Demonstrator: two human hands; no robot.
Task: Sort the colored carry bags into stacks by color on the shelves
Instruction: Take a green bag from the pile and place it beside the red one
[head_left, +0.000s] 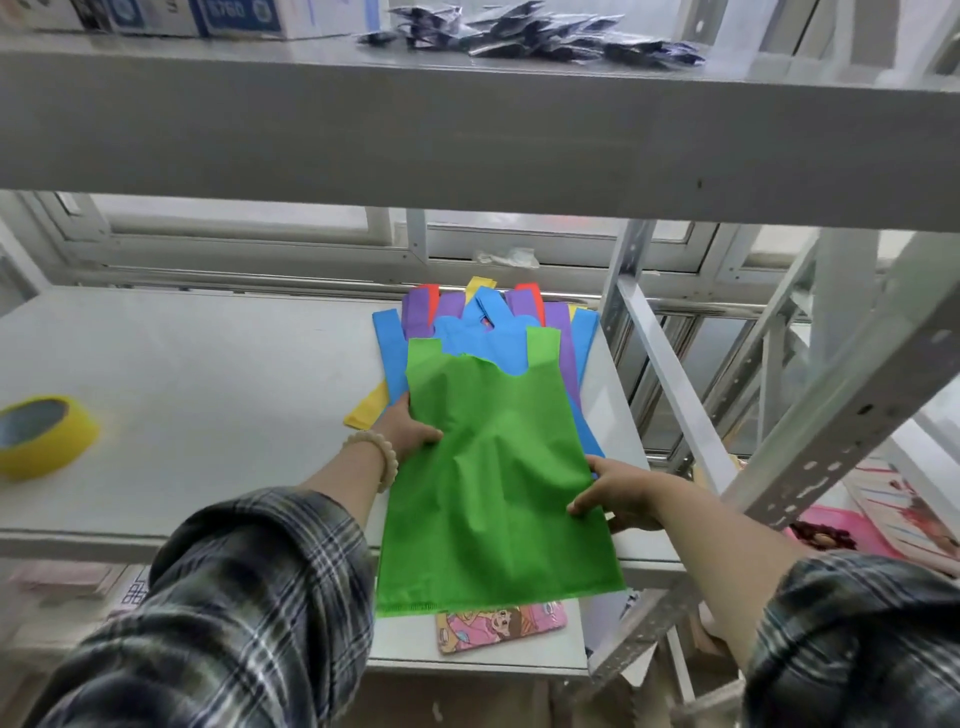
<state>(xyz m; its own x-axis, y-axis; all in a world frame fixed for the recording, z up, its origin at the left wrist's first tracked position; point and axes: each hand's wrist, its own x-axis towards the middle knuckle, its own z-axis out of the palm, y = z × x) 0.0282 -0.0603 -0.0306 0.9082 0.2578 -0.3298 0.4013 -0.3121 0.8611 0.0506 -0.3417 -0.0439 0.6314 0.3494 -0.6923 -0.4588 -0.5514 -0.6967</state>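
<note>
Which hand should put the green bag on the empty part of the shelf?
Probably the left hand: it grips the green bag's left edge, nearest the bare shelf space.

Grey metal shelving (467, 135) before pale daylit windows (249, 218), perforated steel uprights (852, 410).

Middle shelf (208, 364), grey: we log a yellow tape roll (44, 434) at near left and a mixed pile of coloured bags (493, 332) at far right. Upper shelf (467, 130): dark packets (530, 31), boxes (156, 15).
</note>
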